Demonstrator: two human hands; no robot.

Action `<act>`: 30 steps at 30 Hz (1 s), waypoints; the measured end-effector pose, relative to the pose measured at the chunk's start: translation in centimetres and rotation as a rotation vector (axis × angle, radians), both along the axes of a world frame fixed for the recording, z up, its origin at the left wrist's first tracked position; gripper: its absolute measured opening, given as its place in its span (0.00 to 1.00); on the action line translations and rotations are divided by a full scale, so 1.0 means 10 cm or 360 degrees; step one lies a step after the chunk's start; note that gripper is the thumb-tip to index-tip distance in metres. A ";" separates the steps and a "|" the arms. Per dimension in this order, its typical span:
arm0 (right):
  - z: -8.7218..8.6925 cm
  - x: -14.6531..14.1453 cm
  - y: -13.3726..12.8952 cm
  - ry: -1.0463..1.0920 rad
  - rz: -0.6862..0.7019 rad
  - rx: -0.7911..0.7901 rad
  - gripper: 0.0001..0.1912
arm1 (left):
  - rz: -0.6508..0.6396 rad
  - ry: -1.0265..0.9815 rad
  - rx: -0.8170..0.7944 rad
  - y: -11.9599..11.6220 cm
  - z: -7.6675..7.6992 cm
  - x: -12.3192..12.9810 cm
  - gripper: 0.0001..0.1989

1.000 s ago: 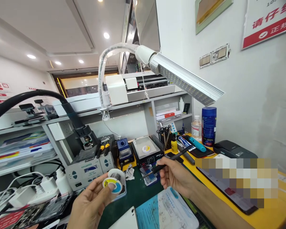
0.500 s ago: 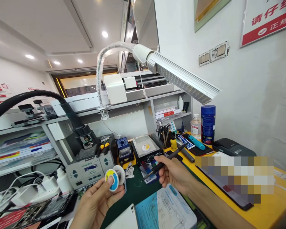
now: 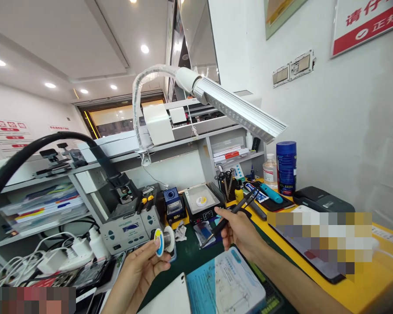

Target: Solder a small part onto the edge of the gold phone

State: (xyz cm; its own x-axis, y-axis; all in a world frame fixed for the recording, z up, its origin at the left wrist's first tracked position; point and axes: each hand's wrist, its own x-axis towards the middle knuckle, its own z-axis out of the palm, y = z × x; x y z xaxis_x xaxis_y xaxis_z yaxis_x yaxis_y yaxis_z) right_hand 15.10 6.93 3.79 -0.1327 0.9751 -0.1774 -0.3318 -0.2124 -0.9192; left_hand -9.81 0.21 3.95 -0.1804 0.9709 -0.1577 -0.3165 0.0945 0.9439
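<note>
My left hand (image 3: 140,270) pinches a small solder spool (image 3: 167,241) by its rim, thumb on the blue and yellow label. Grey wire shows between its white flanges. In my right hand (image 3: 240,231) is a black soldering iron (image 3: 223,224), its thin tip slanting down to the left, above the dark green mat (image 3: 190,253). A gap separates iron and spool. Below my hands lie a blue and white box (image 3: 229,279) and a white flat device (image 3: 172,294) with a small camera cutout. Crumpled white tissue (image 3: 180,231) sits just beyond the spool.
Behind stand a grey soldering station (image 3: 127,231), a blue unit (image 3: 173,205) and a black-framed heating plate (image 3: 199,200). A lamp (image 3: 239,109) hangs overhead. Bottles, a blue can (image 3: 286,168) and a tablet (image 3: 308,248) occupy the right. Chargers and cables (image 3: 57,257) crowd the left.
The view has shifted slightly. My left hand has turned the spool a little and moved right in view. The iron's tip has moved slightly right in view; both hands keep their hold.
</note>
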 end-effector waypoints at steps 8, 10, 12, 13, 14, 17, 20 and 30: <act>-0.04 0.14 0.11 0.0091 0.0038 0.0154 0.21 | -0.0169 0.0503 -0.0035 0.10 0.11 -0.01 0.05; -0.03 0.17 0.12 0.0115 0.0061 0.0169 0.21 | -0.0154 0.0743 -0.0082 0.16 0.14 0.01 0.08; -0.01 0.18 0.12 0.0139 0.0080 0.0173 0.20 | -0.0105 0.0994 -0.0147 0.24 0.15 0.04 0.12; 0.00 0.19 0.12 0.0151 0.0089 0.0172 0.20 | -0.0089 0.1107 -0.0191 0.28 0.15 0.07 0.14; 0.00 0.19 0.12 0.0162 0.0101 0.0172 0.20 | -0.0083 0.1206 -0.0238 0.33 0.14 0.10 0.15; 0.02 0.21 0.12 0.0188 0.0188 0.0179 0.18 | -0.0104 0.1440 -0.0422 0.49 0.09 0.21 0.17; 0.00 0.22 0.13 0.0179 0.0322 0.0185 0.15 | -0.0189 0.1575 -0.0575 0.64 0.04 0.29 0.18; -0.05 0.22 0.18 0.0100 0.0395 0.0141 0.13 | -0.0220 0.1722 -0.0352 0.69 -0.06 0.34 0.17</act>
State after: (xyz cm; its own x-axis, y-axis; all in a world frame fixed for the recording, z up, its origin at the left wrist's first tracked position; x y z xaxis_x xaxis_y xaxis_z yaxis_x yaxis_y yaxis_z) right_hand 17.28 8.69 3.31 -0.3777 0.9227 -0.0768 -0.3367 -0.2142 -0.9169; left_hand -6.39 7.09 3.31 -0.2197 0.9632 -0.1547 0.6896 0.2655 0.6738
